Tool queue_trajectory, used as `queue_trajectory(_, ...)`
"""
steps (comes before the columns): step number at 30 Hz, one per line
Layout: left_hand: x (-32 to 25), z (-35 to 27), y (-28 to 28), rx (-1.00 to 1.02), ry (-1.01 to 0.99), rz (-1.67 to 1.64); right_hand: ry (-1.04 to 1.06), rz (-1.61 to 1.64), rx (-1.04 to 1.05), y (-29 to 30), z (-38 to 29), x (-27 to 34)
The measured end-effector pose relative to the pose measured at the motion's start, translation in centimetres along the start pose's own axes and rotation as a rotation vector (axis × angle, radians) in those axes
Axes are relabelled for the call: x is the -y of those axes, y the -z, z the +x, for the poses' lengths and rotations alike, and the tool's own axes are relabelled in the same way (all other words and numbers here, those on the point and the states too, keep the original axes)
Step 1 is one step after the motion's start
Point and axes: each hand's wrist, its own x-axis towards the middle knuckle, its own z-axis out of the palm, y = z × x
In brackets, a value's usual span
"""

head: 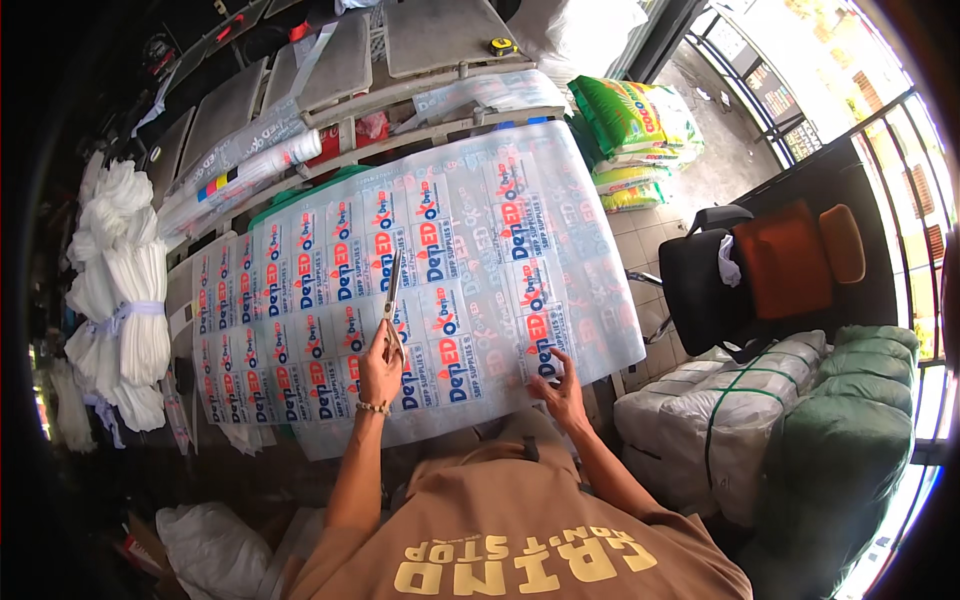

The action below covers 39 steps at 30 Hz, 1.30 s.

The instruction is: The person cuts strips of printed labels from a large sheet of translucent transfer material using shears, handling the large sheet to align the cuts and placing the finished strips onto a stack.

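My left hand point(380, 367) holds a pair of metal scissors point(391, 289) by the handles, blades pointing away from me over a printed sheet. This translucent plastic sheet point(300, 300) bears repeated red and blue prints in two rows. To its right, a narrow strip point(534, 319) with the same prints lies separate. At the near end of that strip is my right hand point(562, 397), with thumb and forefinger apart. The thumb looks partly hazy against the film. Under both pieces, more printed translucent sheeting point(596, 300) covers the table.
Flat grey boards point(442, 34) line the far side, with a tape measure point(502, 46) on one. Rolled film point(255, 161) lies nearer. White bundles point(135, 300) hang left. At right are stacked green bags point(630, 120), an office chair point(712, 292) and wrapped bales point(735, 420).
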Motion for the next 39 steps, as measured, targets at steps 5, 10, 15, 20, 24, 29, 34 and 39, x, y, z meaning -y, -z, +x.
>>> queue_trajectory(5, 1.4, -2.3, 0.3, -0.132, -0.105, 0.152, -0.2, -0.43, -0.027, -0.7, -2.0, 4.5)
queue_trajectory(10, 1.5, -2.7, -0.5, -0.116, -0.17, 0.162, 0.098, -0.878, 0.134, -4.0, -1.3, 0.8)
queue_trajectory(15, 2.6, -3.1, -1.4, -0.142, -0.141, 0.184, 0.454, -1.051, 0.019, -11.1, -1.8, 2.4)
queue_trajectory(20, 3.7, -3.0, -1.4, -0.164, -0.18, 0.118, 0.438, -1.035, -0.042, -12.2, -1.6, 0.4)
queue_trajectory(24, 3.5, -2.8, -0.8, -0.123, -0.155, 0.092, 0.517, -1.034, -0.066, -12.2, -1.2, -1.1)
queue_trajectory(29, 4.4, -2.5, -0.2, -0.074, -0.157, 0.042, 0.603, -0.881, -0.177, -12.8, -0.2, -2.0)
queue_trajectory(34, 5.6, -2.0, -0.1, -0.028, -0.14, 0.03, 0.556, -0.962, -0.243, -14.1, -0.9, -1.1)
queue_trajectory(39, 6.0, -1.4, 0.4, -0.051, -0.255, -0.159, 0.368, -0.369, -0.09, -15.0, -1.1, -0.1)
